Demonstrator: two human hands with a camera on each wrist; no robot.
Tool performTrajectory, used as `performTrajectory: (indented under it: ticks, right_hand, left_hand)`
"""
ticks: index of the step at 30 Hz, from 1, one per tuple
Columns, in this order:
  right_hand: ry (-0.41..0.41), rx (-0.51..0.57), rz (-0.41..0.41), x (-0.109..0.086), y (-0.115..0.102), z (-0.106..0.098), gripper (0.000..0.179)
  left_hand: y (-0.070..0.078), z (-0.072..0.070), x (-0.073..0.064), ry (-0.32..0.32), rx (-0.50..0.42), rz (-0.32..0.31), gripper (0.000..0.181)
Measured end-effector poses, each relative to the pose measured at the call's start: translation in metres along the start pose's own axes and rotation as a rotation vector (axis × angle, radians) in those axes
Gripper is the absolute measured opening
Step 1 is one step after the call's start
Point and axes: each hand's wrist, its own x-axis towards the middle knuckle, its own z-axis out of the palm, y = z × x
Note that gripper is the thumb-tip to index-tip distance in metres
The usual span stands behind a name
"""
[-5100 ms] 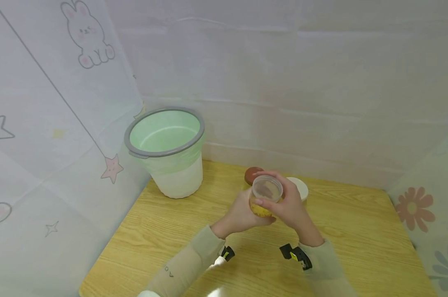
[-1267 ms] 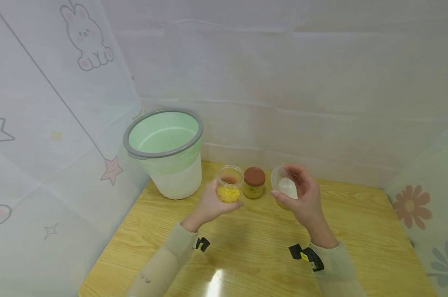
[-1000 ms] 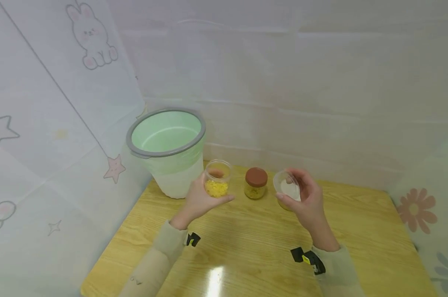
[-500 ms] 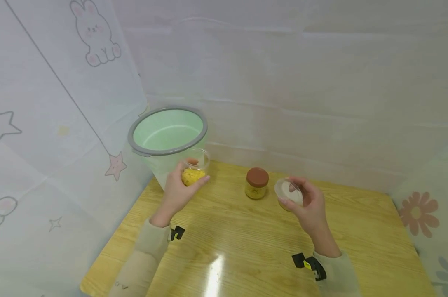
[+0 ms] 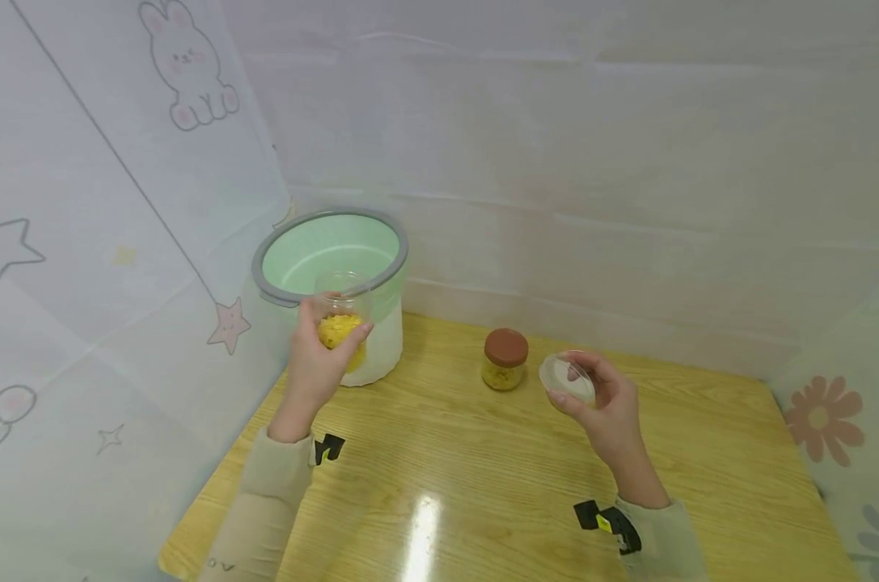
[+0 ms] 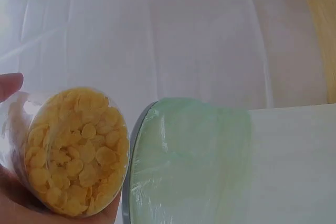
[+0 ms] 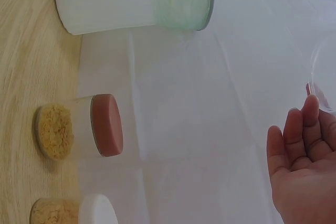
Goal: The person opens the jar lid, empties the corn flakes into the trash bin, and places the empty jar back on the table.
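Gripped in my left hand (image 5: pixel 306 376) is a clear jar (image 5: pixel 340 330), lidless and partly filled with yellow flakes. In the head view it overlaps the front rim of the bucket (image 5: pixel 382 343), which is green inside with a grey rim. The left wrist view shows the round flakes (image 6: pixel 79 150) through the jar's bottom, close beside the bucket's rim. On the right, my right hand (image 5: pixel 614 416) pinches a clear round lid (image 5: pixel 564 378) by its edge. Only part of that lid enters the right wrist view, at its right edge.
A jar with a red-brown lid (image 5: pixel 506 347) stands upright on the wooden table (image 5: pixel 497 477), yellow flakes inside. Beside it is a jar with a white lid (image 7: pixel 97 213), mostly behind the clear lid in the head view. A pale cloth (image 5: pixel 555 162) hangs behind.
Earlier both hands held the lidded jar; the lid has since come off. My left hand has carried the jar left and up to the bucket. The right hand and lid moved slightly down.
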Motion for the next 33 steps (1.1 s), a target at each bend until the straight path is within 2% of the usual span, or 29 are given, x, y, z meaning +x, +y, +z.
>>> performTrajectory:
  ticks: [5,8,11,18,25,28,33]
  right_hand:
    - [-0.004,-0.001,-0.012,0.0,0.002,-0.001,0.044]
    - [-0.001,-0.003,-0.013,0.0,0.001,-0.001,0.044]
    - [0.0,0.0,-0.011,-0.001,0.002,0.0,0.044]
    - [-0.002,0.0,-0.002,-0.002,0.004,0.0,0.042]
    - [-0.005,0.011,0.006,-0.004,0.006,0.0,0.041]
    - [-0.007,0.007,0.002,-0.005,0.006,0.0,0.041]
    - [-0.004,-0.006,-0.016,-0.005,0.005,0.0,0.041]
  left_hand:
    - [0.001,-0.005,0.004,0.083,0.006,-0.006,0.067]
    - [0.003,-0.011,0.009,0.119,0.06,0.011,0.067]
    - [0.005,-0.019,0.013,0.135,0.126,-0.016,0.068]
    - [0.016,-0.039,0.024,0.095,0.317,-0.082,0.072]
    - [0.023,-0.058,0.034,0.02,0.411,-0.154,0.082]
    - [0.022,-0.064,0.038,0.014,0.468,-0.154,0.083]
    - [0.019,-0.069,0.042,0.017,0.611,-0.096,0.08]
